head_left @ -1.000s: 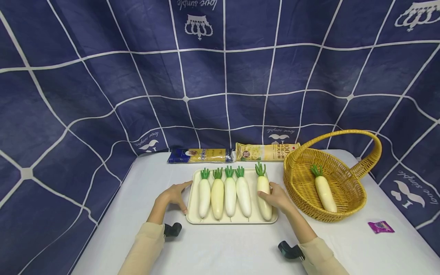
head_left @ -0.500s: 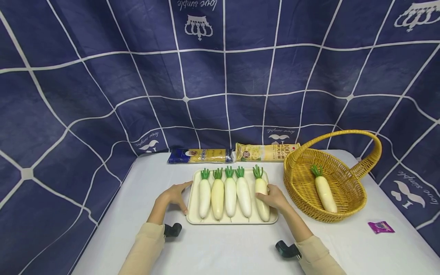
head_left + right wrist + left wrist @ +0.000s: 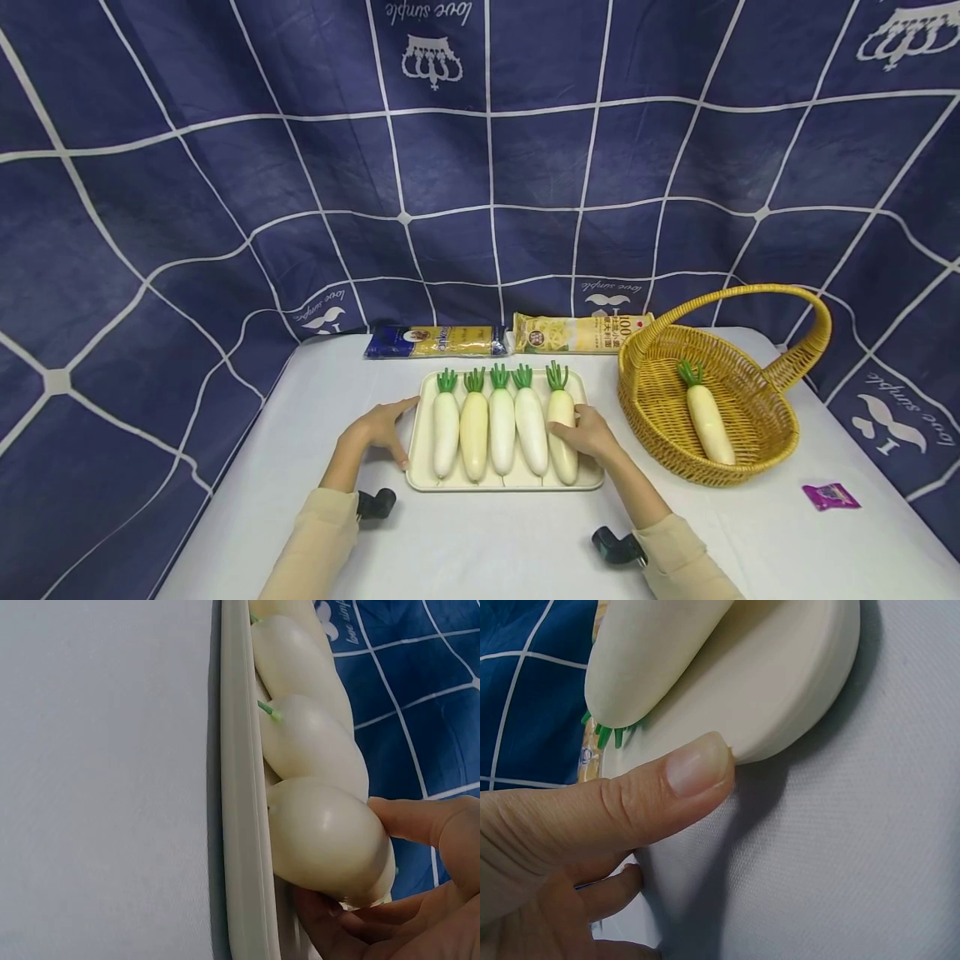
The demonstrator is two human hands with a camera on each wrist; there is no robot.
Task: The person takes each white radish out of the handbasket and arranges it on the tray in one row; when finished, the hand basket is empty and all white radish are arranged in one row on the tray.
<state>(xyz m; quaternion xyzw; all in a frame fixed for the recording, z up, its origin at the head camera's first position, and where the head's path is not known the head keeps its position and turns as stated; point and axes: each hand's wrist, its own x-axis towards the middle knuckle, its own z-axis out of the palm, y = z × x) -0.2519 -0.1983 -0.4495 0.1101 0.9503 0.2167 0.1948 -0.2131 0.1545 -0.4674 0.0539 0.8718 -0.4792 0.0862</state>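
A cream tray (image 3: 425,442) carries a row of several white radishes (image 3: 502,433) with green leaf stubs at the far end. My right hand (image 3: 588,432) grips the rightmost white radish (image 3: 563,460), thumb on its upper side and fingers round its right side; in the right wrist view this radish (image 3: 322,832) lies close beside its neighbour. At the tray's left edge my left hand (image 3: 381,427) has its fingers spread. The left wrist view shows its straight thumb (image 3: 667,776) touching the tray's rim (image 3: 810,712).
To the right stands a yellow wicker basket (image 3: 675,454) with a tall handle and one white radish (image 3: 711,425) inside. Two pasta packs, one blue and yellow (image 3: 442,341), one yellow (image 3: 577,333), lie behind the tray. A small purple packet (image 3: 831,496) sits at the far right.
My right hand has moved left with the rightmost radish, bringing it nearer the others in the row. The left hand stays at the tray's edge.
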